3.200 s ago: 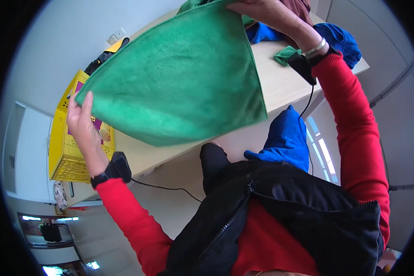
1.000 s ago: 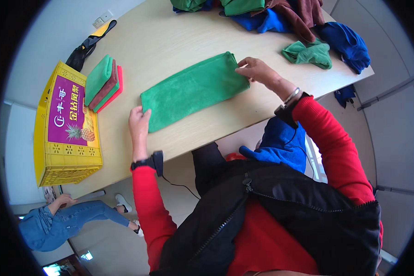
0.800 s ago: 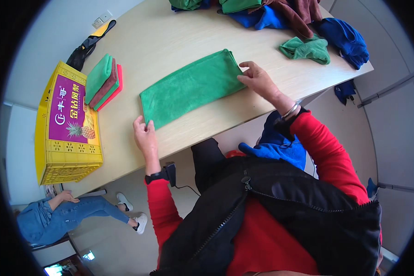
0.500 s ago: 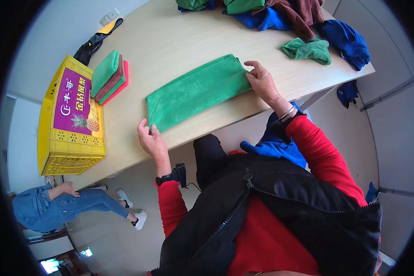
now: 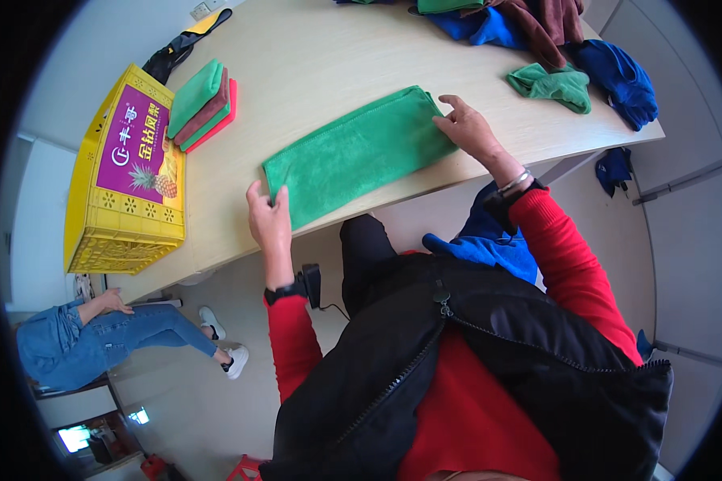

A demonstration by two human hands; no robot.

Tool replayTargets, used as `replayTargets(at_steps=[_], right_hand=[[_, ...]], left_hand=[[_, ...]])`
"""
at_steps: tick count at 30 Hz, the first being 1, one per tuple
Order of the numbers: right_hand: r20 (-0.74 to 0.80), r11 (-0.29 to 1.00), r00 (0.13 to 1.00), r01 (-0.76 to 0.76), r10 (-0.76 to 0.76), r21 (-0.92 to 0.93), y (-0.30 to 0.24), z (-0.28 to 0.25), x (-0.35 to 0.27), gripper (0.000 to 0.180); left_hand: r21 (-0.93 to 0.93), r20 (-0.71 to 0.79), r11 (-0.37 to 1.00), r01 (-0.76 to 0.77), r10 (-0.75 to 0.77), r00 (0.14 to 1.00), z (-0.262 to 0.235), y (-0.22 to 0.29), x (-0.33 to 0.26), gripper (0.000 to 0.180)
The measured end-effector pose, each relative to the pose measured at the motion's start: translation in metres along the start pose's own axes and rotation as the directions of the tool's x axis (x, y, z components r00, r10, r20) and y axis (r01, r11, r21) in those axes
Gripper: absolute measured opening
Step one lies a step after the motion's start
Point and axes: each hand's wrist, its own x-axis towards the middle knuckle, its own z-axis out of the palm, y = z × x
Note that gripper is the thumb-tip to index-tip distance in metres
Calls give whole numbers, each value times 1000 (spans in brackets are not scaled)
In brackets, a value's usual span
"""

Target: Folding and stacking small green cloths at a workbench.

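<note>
Green folded rectangular soft-fabric cloth (image 5: 359, 156) flat on pale wood-look tabletop (image 5: 297, 48). Left hand (image 5: 271, 220) at its left end, right hand (image 5: 473, 135) at right; fingers (image 5: 254, 197) of both spread apart.

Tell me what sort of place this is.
Probably an indoor workroom or office; I can't tell which. A broad, pale table holds a folded green cloth and a stack of folded cloths, and a socket shows on the wall behind.

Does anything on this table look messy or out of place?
Nothing looks spilled or damaged. The crumpled cloth by the blue bundle looks untidy: it lies bunched up, while the flat cloth and the stack are neatly folded.
</note>
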Motion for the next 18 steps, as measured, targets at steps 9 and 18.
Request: replayTargets(at_steps=[9, 18], right_hand=[[-166, 966, 979, 74, -117, -246, -25, 29, 12, 32], [-240, 958, 946, 163, -220, -235, -10, 43, 32, 27]], left_hand=[[126, -96, 988, -89, 101, 990, 22, -2, 45, 44], [3, -199, 995, -103, 101, 975, 25, -11, 47, 49]])
